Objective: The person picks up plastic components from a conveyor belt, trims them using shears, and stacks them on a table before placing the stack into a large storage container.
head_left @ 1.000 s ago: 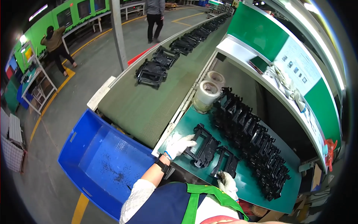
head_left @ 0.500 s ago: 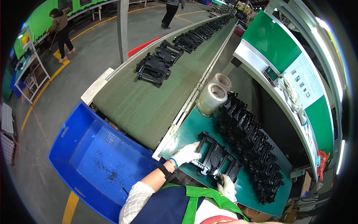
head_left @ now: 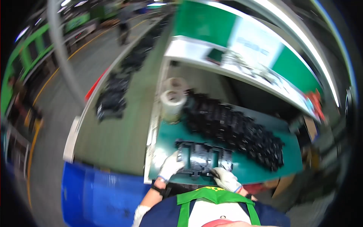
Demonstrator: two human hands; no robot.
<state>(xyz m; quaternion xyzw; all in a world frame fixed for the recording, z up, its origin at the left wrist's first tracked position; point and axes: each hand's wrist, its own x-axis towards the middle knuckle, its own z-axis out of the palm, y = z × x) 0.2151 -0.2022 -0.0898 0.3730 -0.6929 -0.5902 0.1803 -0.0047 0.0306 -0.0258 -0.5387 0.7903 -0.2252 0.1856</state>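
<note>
Nearest, both white-gloved hands grip a black plastic frame (head_left: 203, 158) at the near edge of the green worktop (head_left: 257, 170). The left hand (head_left: 171, 165) has its fingers curled around the frame's left end, and the right hand (head_left: 225, 178) clamps its near right corner. The frame's long axis runs left to right. Beyond lies a heap of black parts (head_left: 234, 130), then two pale tape rolls (head_left: 173, 102) at far left. Farthest, a white rectangular sign (head_left: 252, 43) sits on a green panel.
</note>
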